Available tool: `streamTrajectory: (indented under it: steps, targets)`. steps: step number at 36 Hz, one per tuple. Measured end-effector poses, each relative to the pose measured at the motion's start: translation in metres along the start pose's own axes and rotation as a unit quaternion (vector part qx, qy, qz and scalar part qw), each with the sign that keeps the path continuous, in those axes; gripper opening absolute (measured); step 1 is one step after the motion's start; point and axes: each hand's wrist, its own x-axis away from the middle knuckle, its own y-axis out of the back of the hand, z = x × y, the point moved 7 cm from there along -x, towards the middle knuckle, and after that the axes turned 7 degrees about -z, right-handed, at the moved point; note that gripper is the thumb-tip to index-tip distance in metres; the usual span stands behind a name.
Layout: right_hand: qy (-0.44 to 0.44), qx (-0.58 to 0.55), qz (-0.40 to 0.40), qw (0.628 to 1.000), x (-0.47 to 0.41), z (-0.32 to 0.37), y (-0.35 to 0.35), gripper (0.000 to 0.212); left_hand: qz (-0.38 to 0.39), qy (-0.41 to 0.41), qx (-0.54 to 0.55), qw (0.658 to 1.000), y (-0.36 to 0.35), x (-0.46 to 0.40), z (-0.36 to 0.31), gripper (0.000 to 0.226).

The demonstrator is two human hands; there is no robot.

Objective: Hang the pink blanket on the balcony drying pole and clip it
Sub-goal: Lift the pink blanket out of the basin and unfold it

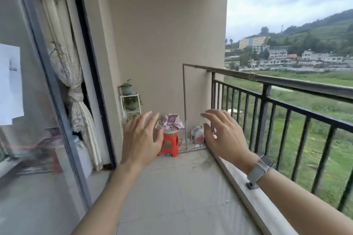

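My left hand (142, 137) and right hand (222, 131) are both stretched out in front of me, fingers spread, holding nothing. Between them, at the far end of the balcony, the pink blanket (172, 122) lies bunched in what looks like a basin on a red stool (169, 144), below the pole (225, 71).

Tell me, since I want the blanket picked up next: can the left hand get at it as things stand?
Probably not yet. The left hand is open and empty, and the pink blanket sits in a basin on the red stool at the balcony's far end; the floor between looks clear.
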Motion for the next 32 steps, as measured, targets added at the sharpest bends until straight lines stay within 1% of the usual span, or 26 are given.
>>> streamTrajectory:
  steps: [1,5,10,14,16,18,22,26,28,32]
  targets:
    - [-0.007,-0.007,0.003,1.0,0.007,-0.007,-0.016,0.038,0.02,0.019,0.013,1.0,-0.018,0.005,0.01,0.055]
    - [-0.056,-0.011,0.039,0.998,0.041,-0.056,-0.091,0.039,0.076,0.071,-0.002,0.995,-0.097,0.027,0.057,0.065]
    - [-0.087,0.006,0.118,0.989,0.054,-0.136,-0.188,0.044,0.124,0.093,-0.017,0.988,-0.2,0.03,0.11,0.06]
    - [-0.109,0.024,0.189,0.976,0.031,-0.204,-0.267,0.051,0.18,0.127,-0.026,0.975,-0.281,-0.006,0.143,0.05]
    - [-0.118,0.028,0.212,0.97,0.011,-0.232,-0.305,0.056,0.204,0.131,-0.026,0.97,-0.318,-0.037,0.155,0.047]
    - [-0.125,0.022,0.228,0.965,-0.01,-0.254,-0.342,0.057,0.219,0.126,-0.033,0.967,-0.351,-0.069,0.164,0.047]
    - [-0.132,0.0,0.247,0.96,-0.043,-0.284,-0.416,0.034,0.208,0.128,-0.031,0.969,-0.401,-0.116,0.186,0.046]
    - [-0.135,-0.04,0.242,0.96,-0.068,-0.3,-0.486,0.024,0.205,0.156,-0.014,0.966,-0.454,-0.142,0.221,0.04]
    - [-0.133,-0.049,0.244,0.959,-0.076,-0.31,-0.525,0.024,0.207,0.164,-0.01,0.964,-0.485,-0.153,0.239,0.04]
    - [-0.146,-0.058,0.249,0.956,-0.092,-0.334,-0.611,0.033,0.2,0.176,-0.001,0.964,-0.556,-0.176,0.281,0.039]
